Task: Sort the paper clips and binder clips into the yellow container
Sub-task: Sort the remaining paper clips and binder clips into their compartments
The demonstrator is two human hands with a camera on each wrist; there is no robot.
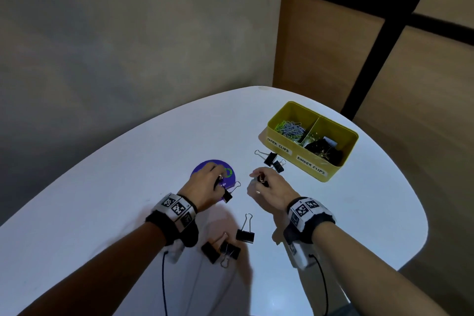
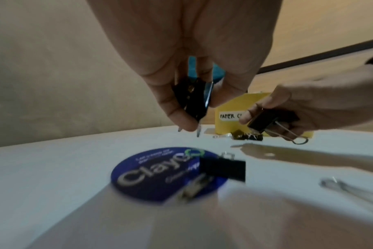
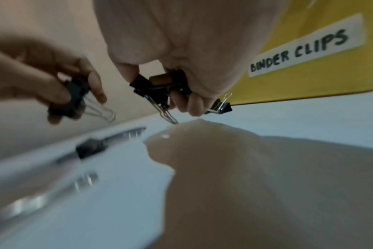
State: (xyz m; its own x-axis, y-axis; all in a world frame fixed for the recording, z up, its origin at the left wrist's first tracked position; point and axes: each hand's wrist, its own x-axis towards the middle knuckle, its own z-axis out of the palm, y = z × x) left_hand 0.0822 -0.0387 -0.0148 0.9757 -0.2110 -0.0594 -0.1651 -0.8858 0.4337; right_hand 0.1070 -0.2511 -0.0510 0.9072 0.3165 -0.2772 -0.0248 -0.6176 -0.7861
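The yellow container (image 1: 331, 174) stands at the right, with paper clips (image 1: 289, 129) in its left compartment and black binder clips (image 1: 323, 150) in its right one. My left hand (image 1: 218, 180) hovers over a purple round disc (image 1: 202, 168) and pinches a black binder clip (image 2: 194, 99). My right hand (image 1: 259, 180), just right of it, grips another binder clip (image 3: 160, 86) with its wire handles pointing down. Loose binder clips lie on the white table (image 1: 128, 174): two (image 1: 272, 160) in front of the container, one (image 1: 227, 195) at the disc's edge, three (image 1: 230, 244) near me.
The container's front carries labels reading "PAPER CLIPS" and "BINDER CLIPS" (image 3: 298, 50). The rounded table edge runs close behind the container. A grey wall rises at the left and wooden panels with a black frame (image 1: 379, 38) at the right.
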